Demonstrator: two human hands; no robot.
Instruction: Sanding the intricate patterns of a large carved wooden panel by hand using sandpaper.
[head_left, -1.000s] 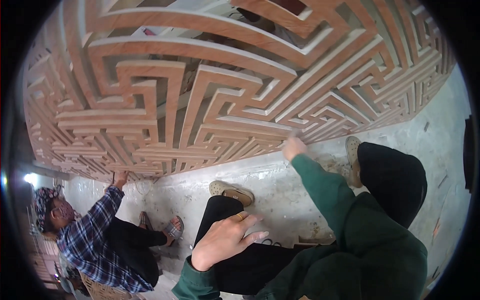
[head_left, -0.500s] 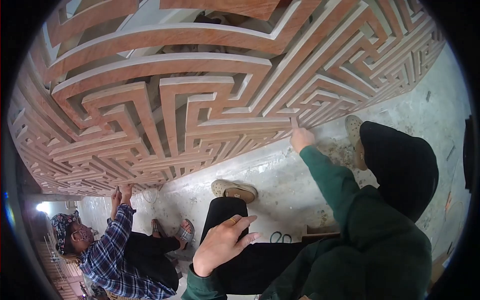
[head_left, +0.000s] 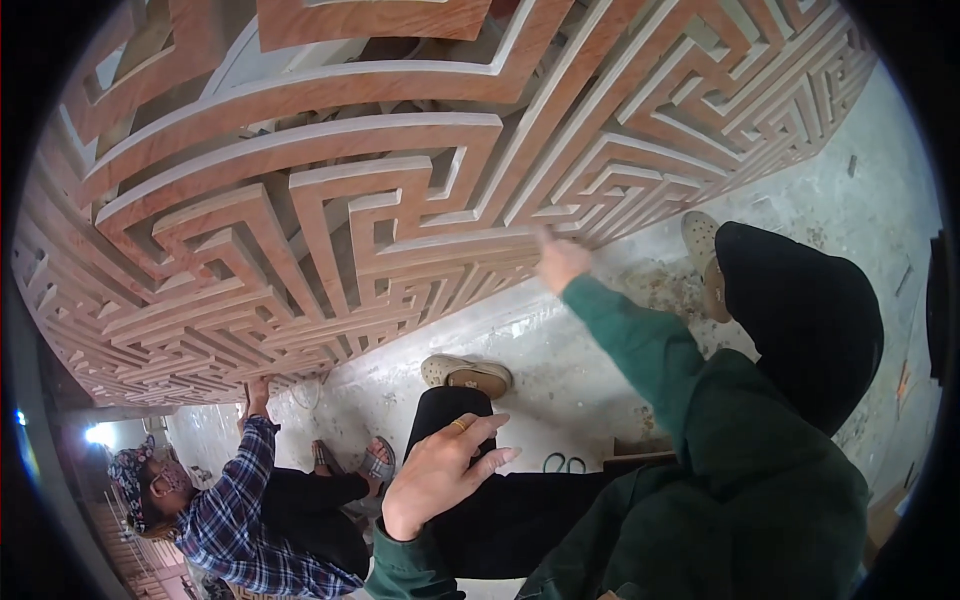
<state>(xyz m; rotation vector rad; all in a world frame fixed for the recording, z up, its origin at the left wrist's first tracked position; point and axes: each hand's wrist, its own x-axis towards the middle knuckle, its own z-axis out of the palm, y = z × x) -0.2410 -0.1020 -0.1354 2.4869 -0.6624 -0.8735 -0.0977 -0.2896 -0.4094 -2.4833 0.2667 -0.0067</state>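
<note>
A large reddish-brown wooden lattice panel (head_left: 300,135), cut in a maze-like pattern with pale edges, stretches across the upper part of the view. My right hand (head_left: 565,262) reaches up to the panel's lower middle. Its index finger points onto a lattice strip, while the other fingers look curled. Motion smears the fingertips, and whether anything is in them cannot be made out. My left hand (head_left: 440,475) lies over my black-trousered leg near the knee. Its thumb and fingers are apart and hold nothing; whitish dust coats the tips, and a gold-coloured ring circles one finger.
At the lower left sits another person in a plaid shirt (head_left: 225,525), one hand (head_left: 258,395) at the panel's lower edge. Dark-handled scissors (head_left: 564,463) lie beside my leg. My beige clogs (head_left: 465,375) rest on the stained concrete floor (head_left: 560,390).
My right hand has moved left along the lattice strip. The whole panel has shifted slightly left in view. The other person's raised hand has shifted a little; my left hand keeps its pose.
</note>
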